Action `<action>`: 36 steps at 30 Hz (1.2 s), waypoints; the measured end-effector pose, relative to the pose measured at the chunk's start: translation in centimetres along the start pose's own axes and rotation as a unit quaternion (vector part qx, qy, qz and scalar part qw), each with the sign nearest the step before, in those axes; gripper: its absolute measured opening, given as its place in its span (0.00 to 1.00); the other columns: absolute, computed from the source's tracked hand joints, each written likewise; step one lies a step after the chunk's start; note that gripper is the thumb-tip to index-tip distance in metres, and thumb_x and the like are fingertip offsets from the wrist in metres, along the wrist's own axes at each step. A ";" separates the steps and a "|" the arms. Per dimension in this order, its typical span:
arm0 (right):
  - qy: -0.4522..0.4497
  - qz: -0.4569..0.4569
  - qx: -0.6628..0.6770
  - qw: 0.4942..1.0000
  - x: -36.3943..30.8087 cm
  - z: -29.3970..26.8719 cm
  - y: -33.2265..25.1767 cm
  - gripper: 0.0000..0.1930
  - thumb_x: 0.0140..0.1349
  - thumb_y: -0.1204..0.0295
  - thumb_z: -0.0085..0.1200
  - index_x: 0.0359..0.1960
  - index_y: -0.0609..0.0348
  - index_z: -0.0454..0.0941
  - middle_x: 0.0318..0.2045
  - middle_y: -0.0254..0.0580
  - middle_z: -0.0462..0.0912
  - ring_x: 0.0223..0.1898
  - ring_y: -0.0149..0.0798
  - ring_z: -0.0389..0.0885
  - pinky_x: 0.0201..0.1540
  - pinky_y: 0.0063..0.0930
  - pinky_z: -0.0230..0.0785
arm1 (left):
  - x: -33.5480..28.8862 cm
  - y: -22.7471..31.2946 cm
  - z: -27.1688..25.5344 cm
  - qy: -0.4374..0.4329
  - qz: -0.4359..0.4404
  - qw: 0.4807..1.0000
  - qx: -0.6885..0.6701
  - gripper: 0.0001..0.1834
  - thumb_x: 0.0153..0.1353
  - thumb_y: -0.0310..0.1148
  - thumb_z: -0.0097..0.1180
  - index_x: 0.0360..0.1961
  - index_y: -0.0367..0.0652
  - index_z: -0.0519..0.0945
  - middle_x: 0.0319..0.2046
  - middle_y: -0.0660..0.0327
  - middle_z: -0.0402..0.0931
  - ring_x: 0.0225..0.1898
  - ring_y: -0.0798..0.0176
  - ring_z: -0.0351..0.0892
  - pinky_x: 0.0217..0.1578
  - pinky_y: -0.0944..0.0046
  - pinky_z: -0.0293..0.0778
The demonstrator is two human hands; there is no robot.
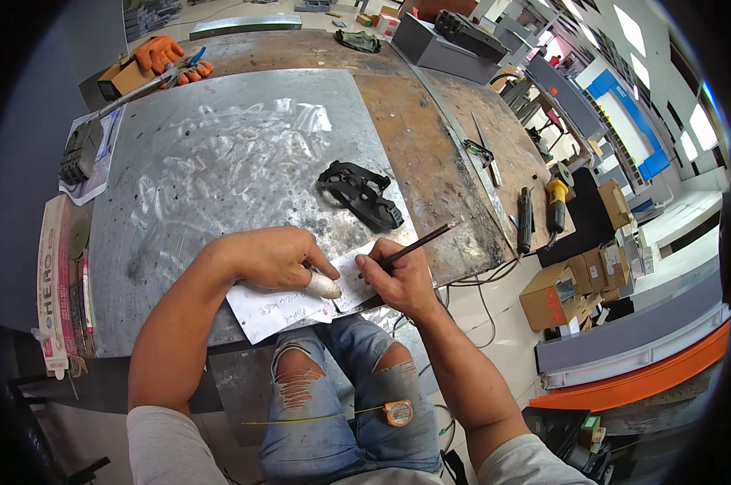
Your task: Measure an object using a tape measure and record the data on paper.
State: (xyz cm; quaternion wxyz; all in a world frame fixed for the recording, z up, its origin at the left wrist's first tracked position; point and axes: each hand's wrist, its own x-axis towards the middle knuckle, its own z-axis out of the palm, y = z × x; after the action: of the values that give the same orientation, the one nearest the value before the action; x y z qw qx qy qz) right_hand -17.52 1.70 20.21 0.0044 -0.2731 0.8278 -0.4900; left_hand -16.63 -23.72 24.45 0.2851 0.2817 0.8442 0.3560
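My right hand [406, 281] grips a dark pencil [423, 242] over a white paper slip [355, 291] at the table's front edge. The pencil's upper end leans up to the right, and its writing tip is hidden by the fingers. My left hand [278, 257] rests on the papers, its index finger and white-wrapped thumb apart and touching the sheets. Under it, a larger white sheet [264, 311] with handwriting juts over the edge. A tape measure [398, 413] lies on my lap, its yellow blade drawn out to the left.
Black straps [359, 196] lie on the metal sheet [220, 178] beyond my hands. Orange gloves [160, 54] sit at the far left; a long pink-and-white box [52, 283] lines the left edge. A yellow angle grinder [557, 202] and cardboard boxes [547, 297] are on the right.
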 end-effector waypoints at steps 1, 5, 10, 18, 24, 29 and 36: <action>0.007 -0.008 -0.020 1.000 0.0 0.0 0.0 0.15 0.64 0.69 0.63 0.22 0.62 0.75 0.13 0.34 0.72 0.17 0.26 0.65 0.20 0.30 0.57 | 0.0 0.0 0.0 -0.003 -0.003 1.000 0.001 0.26 0.64 0.48 0.66 0.57 0.43 0.84 0.44 0.49 0.87 0.41 0.59 0.86 0.43 0.61 0.77; 0.006 -0.007 -0.022 1.000 0.0 -0.1 0.1 0.15 0.64 0.69 0.63 0.22 0.62 0.74 0.13 0.35 0.72 0.17 0.26 0.65 0.20 0.30 0.57 | 0.2 -0.2 0.0 -0.008 -0.001 1.000 0.004 0.26 0.64 0.48 0.66 0.57 0.42 0.84 0.45 0.49 0.87 0.42 0.59 0.87 0.44 0.61 0.77; 0.097 -0.010 0.016 0.995 -0.7 0.0 0.2 0.13 0.67 0.72 0.61 0.24 0.61 0.76 0.18 0.32 0.78 0.21 0.23 0.70 0.25 0.25 0.61 | 0.1 0.1 -0.1 -0.013 -0.016 1.000 0.001 0.26 0.63 0.47 0.66 0.57 0.41 0.84 0.47 0.49 0.86 0.45 0.58 0.86 0.47 0.62 0.77; 0.074 -0.023 0.034 0.996 -0.7 0.0 0.5 0.12 0.69 0.70 0.61 0.27 0.61 0.77 0.21 0.33 0.81 0.24 0.24 0.74 0.27 0.23 0.65 | 0.0 -1.0 -0.3 0.026 0.009 1.000 -0.001 0.27 0.63 0.46 0.67 0.57 0.39 0.83 0.49 0.49 0.86 0.49 0.55 0.86 0.50 0.61 0.77; 0.037 -0.016 0.007 0.999 -0.5 -0.2 0.4 0.13 0.68 0.68 0.63 0.26 0.62 0.78 0.19 0.33 0.80 0.22 0.24 0.74 0.26 0.23 0.65 | 0.0 -0.7 -0.3 0.037 0.003 0.999 0.012 0.28 0.62 0.47 0.67 0.57 0.40 0.83 0.47 0.49 0.86 0.47 0.55 0.87 0.48 0.60 0.77; 0.038 -0.019 -0.020 0.999 -0.3 0.0 0.1 0.14 0.67 0.68 0.63 0.26 0.61 0.78 0.18 0.32 0.79 0.21 0.24 0.74 0.25 0.24 0.64 | -0.4 -0.4 -0.4 0.053 0.025 0.998 0.020 0.29 0.61 0.50 0.67 0.59 0.45 0.83 0.45 0.49 0.87 0.44 0.55 0.87 0.46 0.59 0.77; 0.050 -0.024 0.022 0.998 -0.2 0.3 0.0 0.14 0.65 0.66 0.65 0.27 0.62 0.78 0.18 0.35 0.75 0.21 0.28 0.69 0.25 0.28 0.61 | 0.0 -0.6 0.1 0.013 0.006 0.999 0.040 0.29 0.62 0.52 0.65 0.60 0.46 0.82 0.47 0.48 0.86 0.45 0.52 0.86 0.47 0.59 0.77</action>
State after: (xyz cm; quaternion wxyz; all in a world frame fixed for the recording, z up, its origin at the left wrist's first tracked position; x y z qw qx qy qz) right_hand -17.25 1.58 19.99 -0.0422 -0.2678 0.8093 -0.5210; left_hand -16.74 -24.08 23.96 0.2605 0.2929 0.8599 0.3270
